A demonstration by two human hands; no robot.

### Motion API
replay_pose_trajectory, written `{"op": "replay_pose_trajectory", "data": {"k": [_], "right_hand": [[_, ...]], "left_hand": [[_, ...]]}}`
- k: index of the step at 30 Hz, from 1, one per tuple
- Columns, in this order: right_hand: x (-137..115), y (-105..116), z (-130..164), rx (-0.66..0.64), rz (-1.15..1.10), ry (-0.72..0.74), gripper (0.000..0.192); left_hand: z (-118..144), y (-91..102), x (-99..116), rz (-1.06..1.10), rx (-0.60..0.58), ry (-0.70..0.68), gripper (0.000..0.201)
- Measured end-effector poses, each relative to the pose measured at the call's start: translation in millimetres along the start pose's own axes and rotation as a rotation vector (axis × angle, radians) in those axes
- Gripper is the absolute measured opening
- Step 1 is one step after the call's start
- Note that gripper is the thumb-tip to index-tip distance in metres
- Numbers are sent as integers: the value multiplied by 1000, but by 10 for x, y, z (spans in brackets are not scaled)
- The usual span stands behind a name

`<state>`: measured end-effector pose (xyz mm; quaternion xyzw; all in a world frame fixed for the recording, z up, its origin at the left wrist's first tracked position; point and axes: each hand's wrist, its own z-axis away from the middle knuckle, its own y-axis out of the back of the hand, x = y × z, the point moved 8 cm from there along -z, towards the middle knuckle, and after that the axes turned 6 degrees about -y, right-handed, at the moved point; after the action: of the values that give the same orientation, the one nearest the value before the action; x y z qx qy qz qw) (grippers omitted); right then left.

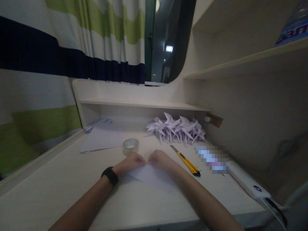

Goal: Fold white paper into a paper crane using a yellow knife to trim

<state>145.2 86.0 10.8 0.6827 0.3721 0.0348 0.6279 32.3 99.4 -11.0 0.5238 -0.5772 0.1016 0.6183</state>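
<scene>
In the head view I observed a pale desk (67, 189) backed by a low ledge (134, 104), with a shelf (240, 61) mounted along the right wall (245, 106). A curtain (96, 32) banded in white, green and navy hung beside a dark window (161, 61), where I noted bright spots of light (169, 48).

Head-worn view, down across desk (60, 179)

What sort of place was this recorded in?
Probably a compact study nook, perhaps in a bedroom or dormitory: a pale desk set against the wall, shelves above it, and a broad striped curtain partly covering the window.
</scene>
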Motion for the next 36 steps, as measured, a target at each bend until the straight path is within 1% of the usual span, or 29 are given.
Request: {"op": "replay_pose_trajectory", "data": {"k": [1, 2, 5, 8, 10, 12, 15, 17, 21, 25, 27, 29, 32, 36], "right_hand": [[4, -1, -8, 20, 15, 17, 17], [8, 7, -16, 41, 35, 36, 16], [16, 69, -30, 94, 94, 90, 13], [42, 138, -21, 101, 107, 96, 12], [72, 170, -5, 81, 73, 59, 13], [105, 188, 14, 47, 11, 4, 16], [169, 224, 46, 6, -65, -85, 20], [227, 267, 67, -13, -87, -134, 21], [355, 351, 107, -67, -122, -188, 22], [451, 409, 129, -91, -176, -212, 22], [482, 434, 131, -73, -186, -226, 21], [509, 455, 132, -45, -183, -253, 21], [524, 457, 134, -34, -169, -286, 21], [530, 442, 145, -58, -126, -314, 20]], "left_hand": [[-2, -28, 7, -31, -54, -2, 30], [-3, -24, 13, -42, -65, 1, 30], [7, -4, 33, -34, -70, 12, 30], [32, -16, 19, 9, -87, 69, 30], [47, -21, 20, 48, -91, 97, 30], [57, -21, 50, 78, -100, 95, 31], [83, -13, 93, 122, -128, 100, 32], [111, 1, 100, 160, -148, 128, 30], [164, 69, 47, 175, -162, 205, 29], [189, 137, -10, 182, -194, 214, 30], [184, 191, -43, 181, -165, 216, 32], [168, 252, -90, 185, -92, 240, 33], [119, 336, -164, 155, 71, 279, 33], [53, 439, -213, 5, 284, 271, 30]]}}
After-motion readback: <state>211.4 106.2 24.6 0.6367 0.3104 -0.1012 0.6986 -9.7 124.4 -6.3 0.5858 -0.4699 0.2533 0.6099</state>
